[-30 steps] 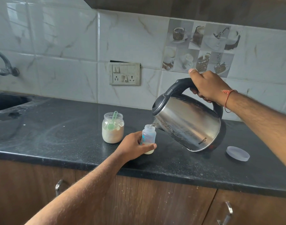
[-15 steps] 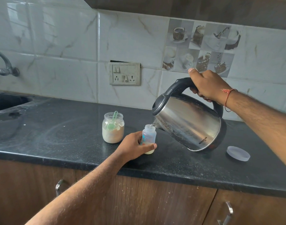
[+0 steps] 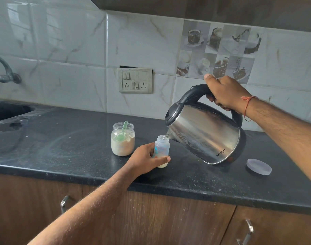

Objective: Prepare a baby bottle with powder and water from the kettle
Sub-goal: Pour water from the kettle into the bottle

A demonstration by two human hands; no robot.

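A small clear baby bottle (image 3: 162,146) stands upright on the black counter (image 3: 62,147), with pale powder or liquid at its bottom. My left hand (image 3: 145,160) grips its lower half. My right hand (image 3: 224,93) holds the black handle of a steel kettle (image 3: 204,133), which is tilted to the left. The kettle's spout sits just over the bottle's open mouth and water runs in. Left of the bottle is an open jar of powder (image 3: 122,139) with a green scoop (image 3: 122,130) standing in it.
A round translucent lid (image 3: 259,166) lies on the counter right of the kettle. A switch and socket plate (image 3: 135,80) is on the tiled wall behind. A tap (image 3: 5,71) and dark sink (image 3: 8,110) are at the far left. Wooden cabinet doors run below the counter edge.
Almost nothing has moved. The kettle stays tilted over the bottle and both hands keep their grips.
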